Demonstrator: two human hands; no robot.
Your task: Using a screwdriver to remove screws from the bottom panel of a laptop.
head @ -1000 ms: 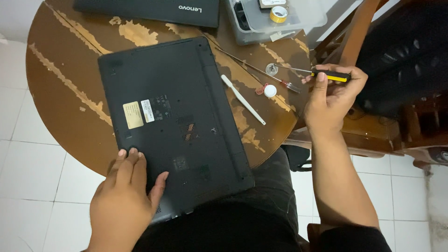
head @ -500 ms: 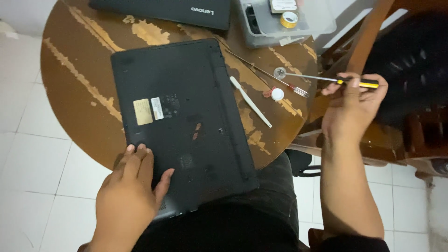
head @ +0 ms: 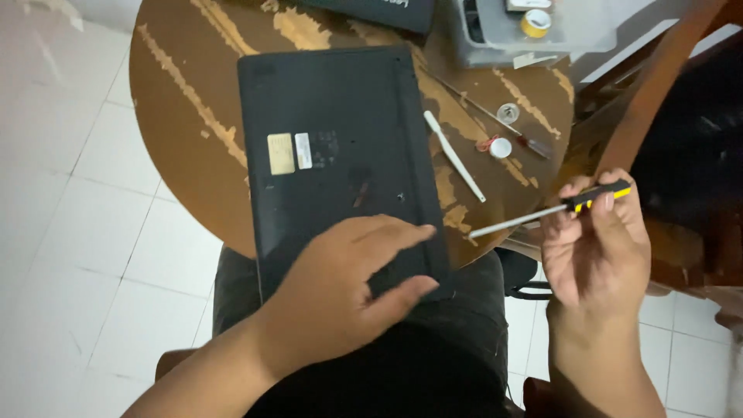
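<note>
The laptop lay upside down, overhanging the table onto your lap; your left hand pressed it open-palmed, your right hand pinched the screwdriver. Lifting that palm could have let it slide off.

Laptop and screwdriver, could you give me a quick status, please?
Left hand flat on upturned black laptop. Right hand grips screwdriver, tip off the laptop. White pry tool beside it.
</note>
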